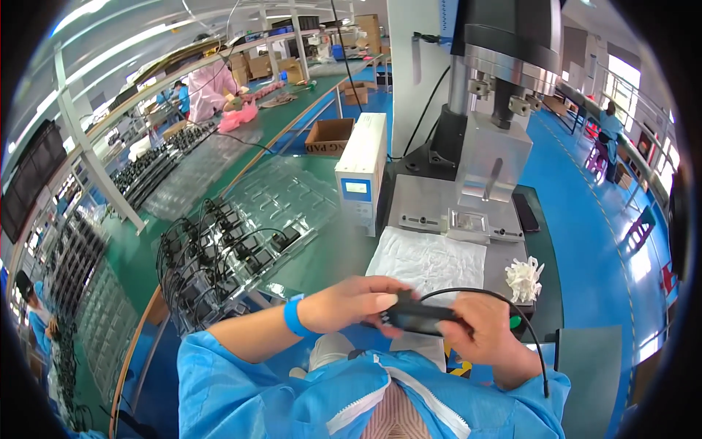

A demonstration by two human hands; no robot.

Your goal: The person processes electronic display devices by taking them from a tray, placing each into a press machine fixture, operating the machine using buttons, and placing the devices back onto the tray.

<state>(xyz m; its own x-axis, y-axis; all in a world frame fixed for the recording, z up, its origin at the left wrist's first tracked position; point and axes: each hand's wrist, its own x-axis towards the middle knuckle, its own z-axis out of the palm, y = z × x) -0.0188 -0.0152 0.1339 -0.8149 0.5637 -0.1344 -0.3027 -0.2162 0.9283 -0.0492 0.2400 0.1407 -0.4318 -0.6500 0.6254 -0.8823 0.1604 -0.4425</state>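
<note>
In front of my body I hold a small black power adapter [417, 319] with both hands. My left hand [349, 304], with a blue band at the wrist, pinches its left end between thumb and fingers. The fingers of my right hand [484, 328] are wrapped round the other end. A black cable [504, 294] arches from the adapter over my right hand and hangs down by my sleeve. Just beyond my hands a white cloth [428, 262] lies at the foot of a metal press [493, 161], whose metal block stands above a clear fixture [468, 223].
Left, a clear plastic tray [292, 241] holds several black adapters with cables [219, 252]. A white control box [362, 172] stands beside the press. A crumpled white bundle [524, 279] and a dark phone-like slab [525, 212] lie right. People work farther off.
</note>
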